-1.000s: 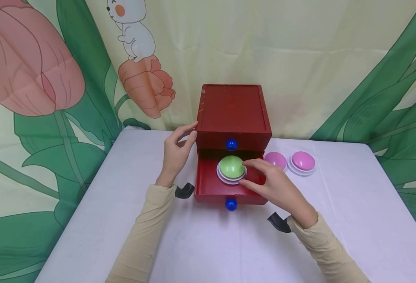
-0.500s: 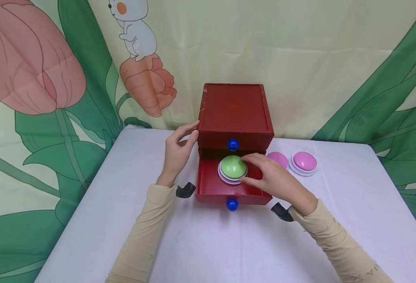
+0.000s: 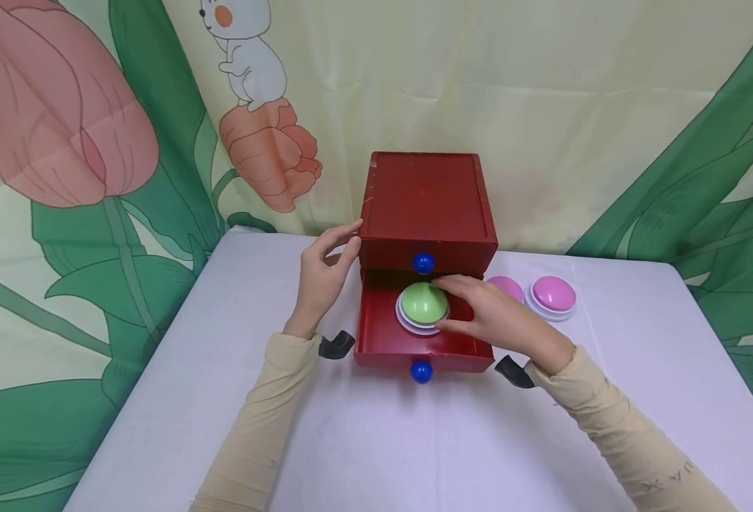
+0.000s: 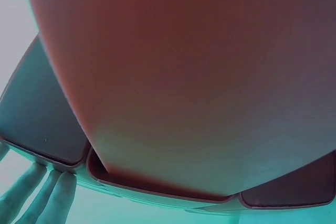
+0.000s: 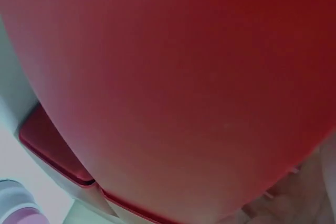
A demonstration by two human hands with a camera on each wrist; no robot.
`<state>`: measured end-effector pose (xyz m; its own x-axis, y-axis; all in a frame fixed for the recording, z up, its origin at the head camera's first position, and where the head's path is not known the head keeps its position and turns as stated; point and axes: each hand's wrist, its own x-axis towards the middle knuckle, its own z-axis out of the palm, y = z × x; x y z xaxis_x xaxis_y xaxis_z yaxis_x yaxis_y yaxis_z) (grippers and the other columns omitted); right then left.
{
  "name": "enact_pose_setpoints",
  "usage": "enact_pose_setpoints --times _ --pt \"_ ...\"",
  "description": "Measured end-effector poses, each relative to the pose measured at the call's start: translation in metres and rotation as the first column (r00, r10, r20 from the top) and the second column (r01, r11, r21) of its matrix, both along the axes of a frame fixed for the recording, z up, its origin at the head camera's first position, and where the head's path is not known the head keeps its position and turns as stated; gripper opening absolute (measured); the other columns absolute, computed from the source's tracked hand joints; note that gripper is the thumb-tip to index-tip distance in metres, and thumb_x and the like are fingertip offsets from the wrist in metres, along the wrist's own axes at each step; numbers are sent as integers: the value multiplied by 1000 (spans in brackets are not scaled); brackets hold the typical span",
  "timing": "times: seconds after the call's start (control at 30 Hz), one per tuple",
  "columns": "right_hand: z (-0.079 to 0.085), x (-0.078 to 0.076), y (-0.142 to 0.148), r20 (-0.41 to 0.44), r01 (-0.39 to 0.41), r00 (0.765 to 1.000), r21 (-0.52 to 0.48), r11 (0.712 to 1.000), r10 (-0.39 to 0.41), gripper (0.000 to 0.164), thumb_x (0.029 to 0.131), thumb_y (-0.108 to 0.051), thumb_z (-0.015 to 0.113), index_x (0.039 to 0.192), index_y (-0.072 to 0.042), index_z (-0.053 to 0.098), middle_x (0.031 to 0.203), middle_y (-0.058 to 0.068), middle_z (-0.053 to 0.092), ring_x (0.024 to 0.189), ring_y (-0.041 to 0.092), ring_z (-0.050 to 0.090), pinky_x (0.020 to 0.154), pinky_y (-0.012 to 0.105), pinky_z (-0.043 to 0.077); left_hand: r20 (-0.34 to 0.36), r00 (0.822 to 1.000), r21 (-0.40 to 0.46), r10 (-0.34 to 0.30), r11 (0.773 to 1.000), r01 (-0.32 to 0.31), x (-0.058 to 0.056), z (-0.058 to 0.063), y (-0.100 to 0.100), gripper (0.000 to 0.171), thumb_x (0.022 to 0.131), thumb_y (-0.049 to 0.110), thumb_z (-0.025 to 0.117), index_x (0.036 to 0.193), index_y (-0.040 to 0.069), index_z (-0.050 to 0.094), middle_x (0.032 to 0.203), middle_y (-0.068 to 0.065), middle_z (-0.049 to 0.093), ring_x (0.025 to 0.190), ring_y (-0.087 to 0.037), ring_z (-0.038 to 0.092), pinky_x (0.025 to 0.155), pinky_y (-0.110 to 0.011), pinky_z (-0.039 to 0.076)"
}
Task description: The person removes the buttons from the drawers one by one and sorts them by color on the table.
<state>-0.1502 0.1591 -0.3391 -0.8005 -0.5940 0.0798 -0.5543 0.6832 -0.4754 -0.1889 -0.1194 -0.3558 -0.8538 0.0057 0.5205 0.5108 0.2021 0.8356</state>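
A red two-drawer cabinet (image 3: 426,195) stands at the back of the table with its lower drawer (image 3: 376,334) pulled out. In that drawer sits a green-domed push button (image 3: 422,304) on a white ringed base. My right hand (image 3: 500,316) reaches in from the right, its thumb and fingers curled about the button's right edge. At the cabinet's left side is my left hand (image 3: 325,267), fingers extended and tips resting against it; its fingers (image 4: 58,198) show at the cabinet edge in the left wrist view. A broad reddish surface fills most of both wrist views.
Right of the cabinet are a pink-domed button (image 3: 554,294) on a white base and another pink dome (image 3: 507,287), partly hidden by the right hand. Each drawer has a blue ball knob (image 3: 422,371). A printed curtain (image 3: 530,128) hangs behind the white-covered table (image 3: 376,448).
My right hand has moved slightly left and inward, its fingers now closer about the green-domed button. The button stays in the same place in the drawer. My left hand keeps its place.
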Motion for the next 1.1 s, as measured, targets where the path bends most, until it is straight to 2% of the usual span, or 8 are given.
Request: enact_pose_setpoints --times 0.13,0.27,0.67,0.9,1.1 --pt "-2 -4 -2 -5 -36 999 18 999 36 70 81 -29 83 140 -5 55 138 12 58 132 33 51 103 49 49 10 1000 -9 -3 1000 3 11 14 3 34 97 7 61 130 0 63 127 -17 65 110 -29 66 84 -26 58" --pt "-3 -8 -5 -20 -68 997 30 997 69 68 81 -28 83 138 -5 56 136 12 59 130 33 52 103 48 49 10 1000 -19 -1 1000 1 19 24 4 33 97 5 61 129 -2 63 126 -19 65 109 -29 66 84 -24 58" --pt "-10 -11 -10 -88 -75 993 63 995 80 69 80 -30 84 136 -1 58 135 15 60 127 34 54 104 47 49 13 1000 -12 3 1000 -2 20 26 6 32 97 5 61 128 -3 64 124 -19 66 109 -28 66 84 -24 57" --pt "-13 -10 -10 -119 -75 990 53 996 81 67 79 -31 85 134 -3 60 131 13 62 124 31 57 100 45 52 5 1000 -10 6 1000 -6 1 0 1 34 97 8 62 131 1 63 127 -16 65 110 -27 66 84 -24 58" --pt "-14 -9 -9 -127 -73 989 37 997 77 64 77 -32 85 131 -5 62 128 10 62 120 27 58 96 43 54 -16 1000 4 -3 1000 3 -2 -4 -1 34 97 13 64 131 7 65 126 -11 66 109 -22 67 83 -25 58"
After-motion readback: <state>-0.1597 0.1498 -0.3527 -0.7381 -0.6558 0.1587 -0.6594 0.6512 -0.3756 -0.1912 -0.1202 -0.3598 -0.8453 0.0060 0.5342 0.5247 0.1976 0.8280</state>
